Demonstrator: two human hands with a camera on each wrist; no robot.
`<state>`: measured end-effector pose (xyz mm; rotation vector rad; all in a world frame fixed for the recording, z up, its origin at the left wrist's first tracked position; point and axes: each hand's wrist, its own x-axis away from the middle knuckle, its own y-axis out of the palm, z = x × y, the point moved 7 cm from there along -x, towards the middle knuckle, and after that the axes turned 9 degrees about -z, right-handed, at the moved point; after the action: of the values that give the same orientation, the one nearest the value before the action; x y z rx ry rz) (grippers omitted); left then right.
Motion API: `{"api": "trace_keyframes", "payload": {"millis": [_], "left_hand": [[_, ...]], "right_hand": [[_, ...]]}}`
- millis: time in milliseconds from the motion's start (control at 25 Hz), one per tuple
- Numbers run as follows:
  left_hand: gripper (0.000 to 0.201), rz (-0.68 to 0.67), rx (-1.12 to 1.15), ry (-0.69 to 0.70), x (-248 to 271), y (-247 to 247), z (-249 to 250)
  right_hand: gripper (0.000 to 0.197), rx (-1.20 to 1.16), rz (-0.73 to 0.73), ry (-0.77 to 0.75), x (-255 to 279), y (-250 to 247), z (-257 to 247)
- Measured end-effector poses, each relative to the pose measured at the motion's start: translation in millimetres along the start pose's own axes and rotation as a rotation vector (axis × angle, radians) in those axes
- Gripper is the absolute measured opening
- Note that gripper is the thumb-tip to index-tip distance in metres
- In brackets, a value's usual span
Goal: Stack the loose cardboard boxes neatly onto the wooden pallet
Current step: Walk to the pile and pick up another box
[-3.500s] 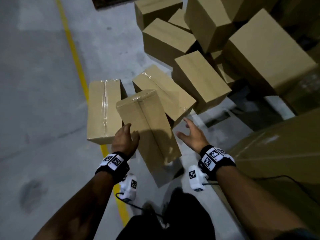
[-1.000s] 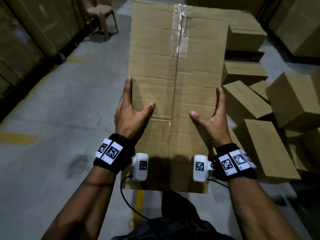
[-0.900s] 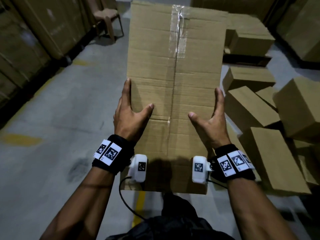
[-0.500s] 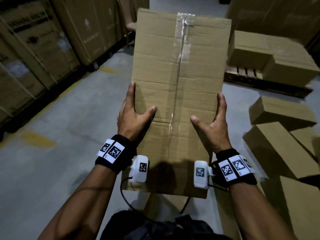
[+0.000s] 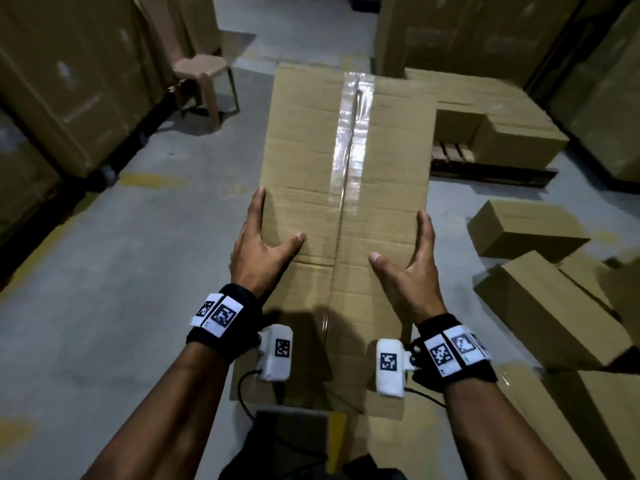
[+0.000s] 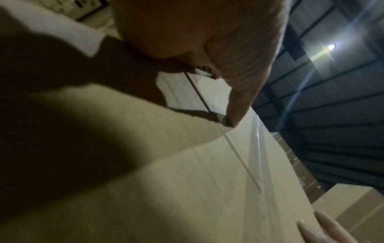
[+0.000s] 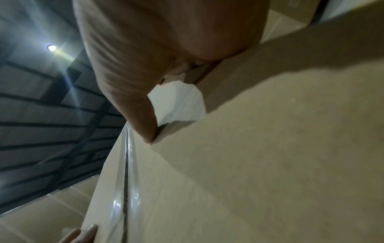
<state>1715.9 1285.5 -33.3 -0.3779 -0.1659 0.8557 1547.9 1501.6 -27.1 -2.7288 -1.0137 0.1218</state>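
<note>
A long cardboard box is held up off the floor at centre, its taped seam running towards twelve o'clock. The left hand is clamped on the box's nine o'clock edge, fingers laid straight along the side, thumb spread on top. The right hand is pressed likewise on the three o'clock edge. The wooden pallet is seen at one o'clock, well apart, with stacked boxes on it. Loose boxes are scattered at three o'clock, and a plastic chair stands at eleven.
</note>
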Motion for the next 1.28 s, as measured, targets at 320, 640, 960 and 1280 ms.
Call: {"api": "trace_keyframes", "payload": {"millis": [320,640,960,1280], "left_hand": [[0.093,-0.150,0.010,-0.015,-168.2,-24.5,-24.0],[0.096,-0.311,0.034,-0.072,-376.4,56.8,-55.7],[0.099,-0.410,0.082,-0.022,-605.2,128.8,5.1],[0.095,-0.600,0.129,-0.016,-849.5,242.4,-1.5]], "right_hand": [[0.102,-0.076,0.081,0.077,-128.8,60.0,4.6],[0.104,-0.228,0.165,0.173,-318.5,53.1,73.2],[0.106,-0.314,0.219,0.207,-534.9,0.0,58.5],[0.105,-0.386,0.404,0.240,-727.3,-28.4,88.8]]}}
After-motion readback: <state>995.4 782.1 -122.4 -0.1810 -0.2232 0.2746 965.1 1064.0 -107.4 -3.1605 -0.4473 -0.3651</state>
